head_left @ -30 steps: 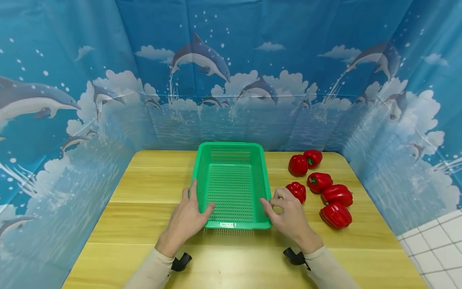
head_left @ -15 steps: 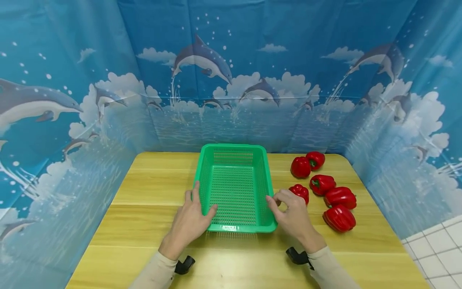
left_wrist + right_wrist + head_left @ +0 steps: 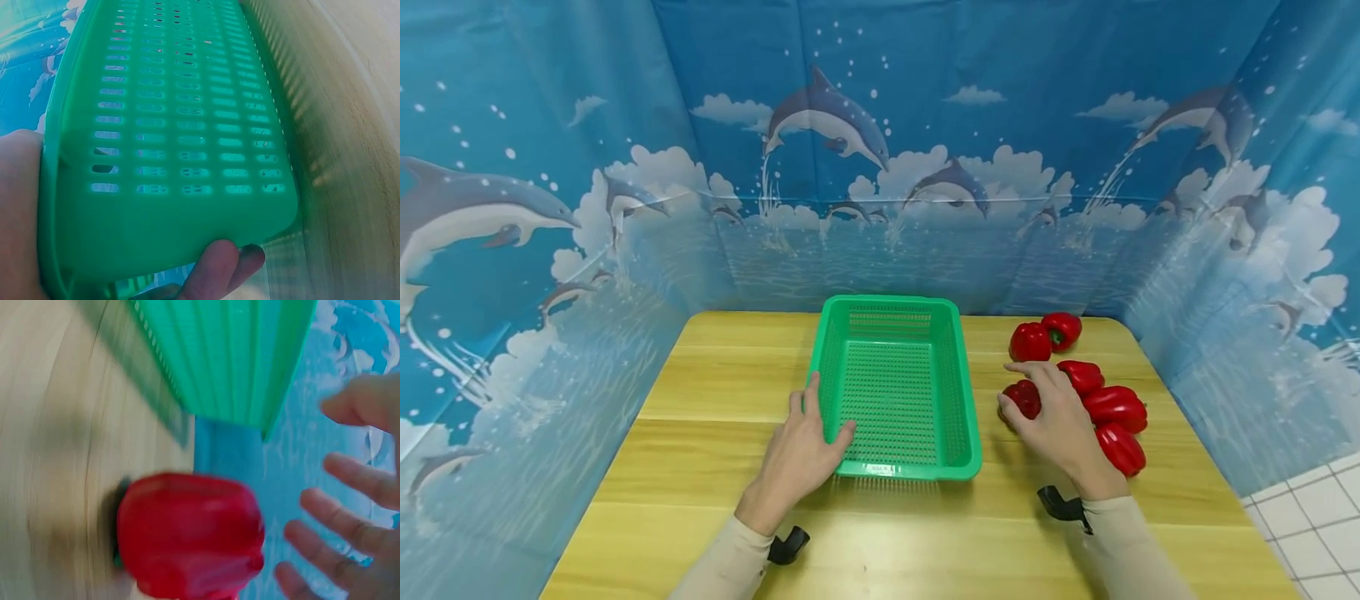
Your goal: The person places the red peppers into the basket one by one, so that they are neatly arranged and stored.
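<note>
A green perforated plastic basket [image 3: 889,472] stands on the table. My left hand [image 3: 799,458] holds its left side, the thumb over the rim and the fingers against the outer wall; in the left wrist view fingertips [image 3: 215,265] show at the lower edge of the wall. To the right, my right hand [image 3: 1060,425] is spread over a red bell pepper [image 3: 1022,402] with thumb and fingers around its near side. In the right wrist view those fingers are parted and stand apart from the pepper [image 3: 190,531].
Several other red bell peppers lie on the wooden table [image 3: 715,392]: a pair [image 3: 1031,341] at the back right, and a cluster [image 3: 1116,408] just right of my right hand. A dolphin-print curtain [image 3: 880,250] borders the back and sides.
My right hand has left the basket's right rim and moved right to above the nearest bell pepper, its fingers opening. The left hand stays at the basket.
</note>
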